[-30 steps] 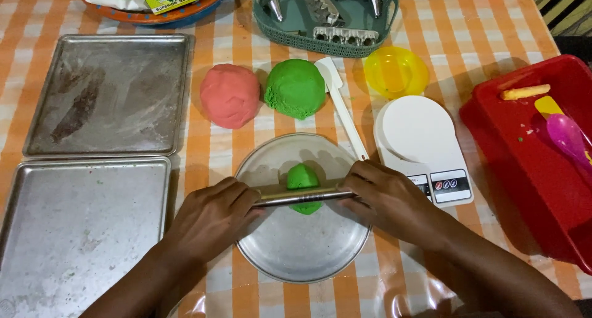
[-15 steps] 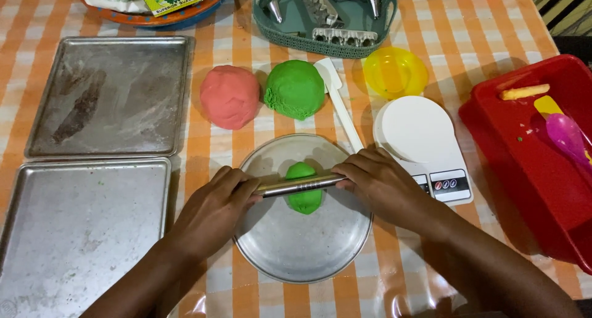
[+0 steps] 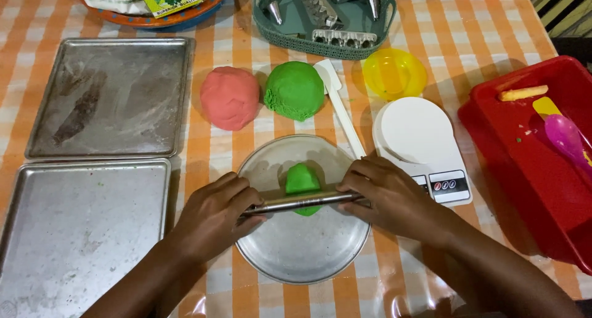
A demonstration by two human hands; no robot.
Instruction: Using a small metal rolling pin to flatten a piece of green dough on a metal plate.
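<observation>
A thin metal rolling pin (image 3: 299, 203) lies across a small piece of green dough (image 3: 302, 181) on a round metal plate (image 3: 290, 250). My left hand (image 3: 213, 216) grips the pin's left end and my right hand (image 3: 388, 198) grips its right end. The dough is flattened, showing above and just below the pin. Behind the plate sit a pink dough ball (image 3: 229, 98) and a larger green dough ball (image 3: 295, 90).
Two metal baking trays (image 3: 108, 96) (image 3: 74, 232) lie at the left. A white spatula (image 3: 339, 105), a yellow bowl (image 3: 393, 73) and a white kitchen scale (image 3: 419, 145) stand right of the plate. A red tub (image 3: 530, 170) holds utensils. A green basket (image 3: 324, 16) of piping nozzles is at the back.
Both hands have rolled the pin over the green dough: away from me at first, then back toward me. The dough piece looks flatter and longer.
</observation>
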